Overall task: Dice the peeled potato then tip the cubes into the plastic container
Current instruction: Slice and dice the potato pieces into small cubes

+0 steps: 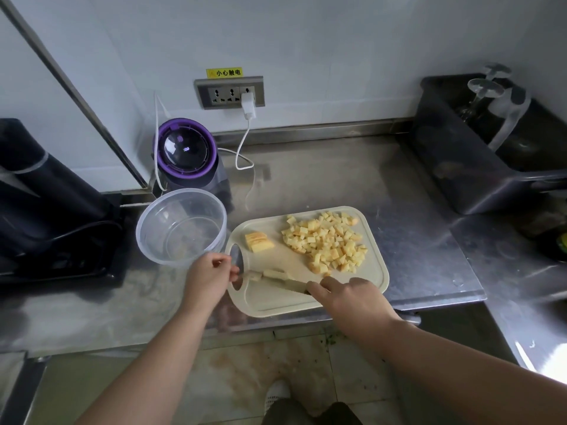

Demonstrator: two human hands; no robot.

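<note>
A pale cutting board (270,302) lies on the steel counter. A heap of potato cubes (328,240) covers its far right part. An uncut potato chunk (258,240) sits at its far left. Near the front left lie potato strips (273,274) under the knife blade (285,283). My right hand (349,299) grips the knife handle. My left hand (208,277) hovers at the board's left end, fingers curled beside the strips; whether it touches them I cannot tell. The clear plastic container (181,227) stands empty left of the board.
A purple-lidded blender (187,151) stands behind the container, with a white cable (242,148) running to the wall socket. A black appliance (46,204) is at far left. A dark bin (478,148) with glassware sits at the right. The counter edge runs just below the board.
</note>
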